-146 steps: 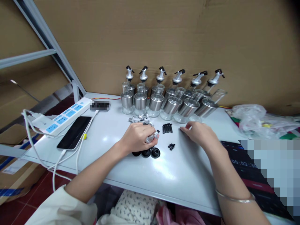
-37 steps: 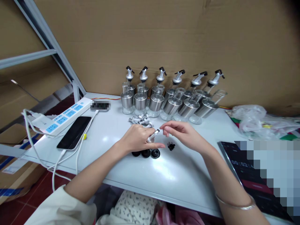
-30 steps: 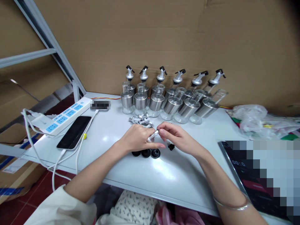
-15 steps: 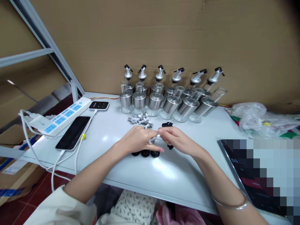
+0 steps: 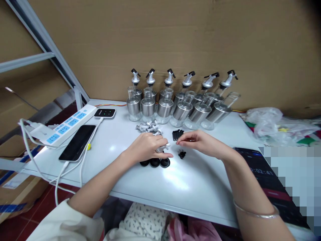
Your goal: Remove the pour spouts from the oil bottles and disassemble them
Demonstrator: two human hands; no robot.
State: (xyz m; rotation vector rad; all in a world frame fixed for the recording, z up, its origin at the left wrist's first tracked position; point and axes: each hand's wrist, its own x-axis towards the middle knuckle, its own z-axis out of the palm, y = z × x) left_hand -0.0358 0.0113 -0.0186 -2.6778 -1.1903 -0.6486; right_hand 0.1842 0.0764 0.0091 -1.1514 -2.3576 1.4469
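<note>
The left hand [image 5: 146, 147] is curled around a small silver-coloured pouring spout [image 5: 163, 147], its fingers mostly closed and its thumb stretched out to the right below the spout. The spout sits above the middle of the smooth pale-grey tabletop [image 5: 190, 190], with its end poking out on the right side of the hand.

The right hand [image 5: 200, 144] is just to the right of the spout, apart from it, thumb and forefinger drawn close together; whether anything tiny is between their tips I cannot tell.

Just beyond those fingertips lies a row of slim black levers [image 5: 178, 135], and nearer lies a cluster of small black plugs [image 5: 182, 154]. Round black rubbery stoppers [image 5: 165, 163] sit on the near side of the left hand, partly hidden by it; a heap of loose silver-coloured spout pieces [image 5: 149, 127] lies on its far side.

Farther back stands a row of open-necked glass bottles with steel sleeves [image 5: 165, 107]; behind them, similar bottles carry silver pourers with black levers [image 5: 170, 79].
</note>
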